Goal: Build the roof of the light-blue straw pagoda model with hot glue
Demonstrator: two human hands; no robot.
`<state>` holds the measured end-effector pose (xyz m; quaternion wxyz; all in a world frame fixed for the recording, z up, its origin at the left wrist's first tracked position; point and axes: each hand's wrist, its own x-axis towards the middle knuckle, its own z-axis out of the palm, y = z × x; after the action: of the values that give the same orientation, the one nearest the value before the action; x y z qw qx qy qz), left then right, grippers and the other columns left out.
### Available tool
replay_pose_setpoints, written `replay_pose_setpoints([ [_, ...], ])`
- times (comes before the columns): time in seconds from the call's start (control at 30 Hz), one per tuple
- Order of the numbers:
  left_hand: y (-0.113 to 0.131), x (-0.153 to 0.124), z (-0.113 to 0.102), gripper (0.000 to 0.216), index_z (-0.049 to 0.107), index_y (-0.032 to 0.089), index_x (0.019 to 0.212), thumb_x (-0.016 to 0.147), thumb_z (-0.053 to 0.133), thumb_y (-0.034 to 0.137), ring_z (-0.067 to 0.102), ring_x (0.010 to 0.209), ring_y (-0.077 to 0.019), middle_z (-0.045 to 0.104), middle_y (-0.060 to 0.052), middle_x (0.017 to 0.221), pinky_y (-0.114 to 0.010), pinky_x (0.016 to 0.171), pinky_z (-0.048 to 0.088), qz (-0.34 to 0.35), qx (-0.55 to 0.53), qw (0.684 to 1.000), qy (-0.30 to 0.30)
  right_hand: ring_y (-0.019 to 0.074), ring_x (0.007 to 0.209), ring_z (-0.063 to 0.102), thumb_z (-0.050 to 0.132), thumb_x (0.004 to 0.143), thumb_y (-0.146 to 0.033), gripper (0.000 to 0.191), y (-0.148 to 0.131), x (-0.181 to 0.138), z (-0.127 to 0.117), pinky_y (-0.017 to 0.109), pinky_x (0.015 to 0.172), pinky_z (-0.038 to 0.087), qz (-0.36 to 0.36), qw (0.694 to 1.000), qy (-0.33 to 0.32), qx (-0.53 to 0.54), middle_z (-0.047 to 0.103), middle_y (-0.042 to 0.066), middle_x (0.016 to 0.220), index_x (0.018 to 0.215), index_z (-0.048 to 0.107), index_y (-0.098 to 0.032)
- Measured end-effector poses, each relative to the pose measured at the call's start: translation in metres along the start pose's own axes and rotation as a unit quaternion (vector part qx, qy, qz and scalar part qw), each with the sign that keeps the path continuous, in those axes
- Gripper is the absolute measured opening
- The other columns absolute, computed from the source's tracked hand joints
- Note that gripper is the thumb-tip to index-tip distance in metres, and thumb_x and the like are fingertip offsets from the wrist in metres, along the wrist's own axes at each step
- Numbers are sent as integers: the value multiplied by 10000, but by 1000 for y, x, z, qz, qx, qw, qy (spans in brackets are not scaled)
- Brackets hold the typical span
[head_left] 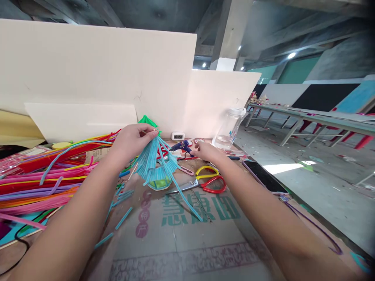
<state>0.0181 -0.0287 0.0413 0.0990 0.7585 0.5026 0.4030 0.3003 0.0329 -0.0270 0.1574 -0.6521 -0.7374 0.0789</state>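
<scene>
My left hand [136, 141] is closed at the top of a light-blue pipe-cleaner craft [159, 162], pinching it just under its green pointed cap [145, 119]. The blue strands spread downward like a skirt, and one long strand trails to the right over the board. A yellow-green patch [159, 183] shows at its lower edge. To the right, my right hand [206, 151] has its fingers curled at the handle of a dark-blue glue gun [181, 146]; part of the grip is hidden. Scissors [202, 181] with one yellow and one red handle lie in front, blades towards the craft.
Colourful pipe cleaners [43, 183] are heaped at left. Short blue cut pieces [123, 218] lie on the printed cardboard [181, 242]. A small digital clock [177, 136] and a clear water jug [229, 128] stand by the white panel [96, 74]. A phone [265, 176] lies right.
</scene>
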Motion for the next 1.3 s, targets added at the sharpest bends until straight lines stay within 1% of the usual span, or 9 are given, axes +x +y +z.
replay_pose_setpoints([
  [0.2,-20,-2,-4,384,721,187,888,822,561,529,594,686,-187,713,-29,789,-261,577,399,8,-72,997,-11,209,1063,610,675,797,-388,532,9,34,40,261,860,443,-27,997,1,73,635,144,1223,1247,552,-133],
  [0.4,-25,-3,-9,399,712,170,907,825,569,533,605,712,-183,717,-37,837,-258,597,424,8,-109,994,-5,258,959,642,663,773,-243,313,1,41,61,317,799,469,16,992,55,110,690,178,1051,1042,635,-86],
  [0.53,-26,-3,-6,404,694,162,896,833,561,538,563,637,-153,689,-25,774,-242,535,382,7,-130,991,-13,278,873,667,596,807,-245,223,-2,35,45,334,727,484,52,982,106,150,707,198,918,944,648,-77],
  [0.67,-27,-2,-3,393,683,164,875,844,553,533,540,608,-137,671,-17,754,-236,515,365,9,-137,990,-18,221,711,681,476,893,-413,353,-14,15,8,297,621,503,41,964,129,231,713,139,778,949,636,-104],
  [0.73,-28,-2,-2,389,678,165,881,842,559,534,534,605,-132,665,-14,754,-233,514,365,4,-143,989,-22,179,714,681,450,909,-447,367,-24,-1,-9,267,649,510,6,951,145,274,712,100,801,996,624,-136],
  [0.87,-28,-1,0,398,674,166,889,830,573,546,544,619,-135,666,-18,767,-232,520,376,-5,-160,987,-34,155,653,655,607,831,-449,288,-45,-38,-31,295,669,517,-154,902,122,385,713,61,876,946,634,-187],
  [1.07,-28,-1,1,405,676,154,915,819,594,539,548,628,-136,672,-28,775,-231,535,391,-3,-172,984,-35,221,773,663,684,759,-417,208,-66,-70,-41,345,731,522,-211,929,77,295,704,42,776,770,663,-210],
  [1.2,-29,-1,1,401,675,157,906,814,602,540,539,626,-127,671,-26,779,-225,542,390,-1,-181,983,-39,222,768,686,703,755,-400,237,-69,-73,-35,328,680,554,-216,920,8,327,728,44,841,901,663,-217],
  [1.3,-28,-1,1,409,677,157,917,809,604,545,541,622,-126,685,-30,804,-222,542,386,-4,-183,982,-42,216,756,693,695,775,-418,298,-67,-73,-31,303,635,561,-214,931,5,294,729,33,820,998,670,-222],
])
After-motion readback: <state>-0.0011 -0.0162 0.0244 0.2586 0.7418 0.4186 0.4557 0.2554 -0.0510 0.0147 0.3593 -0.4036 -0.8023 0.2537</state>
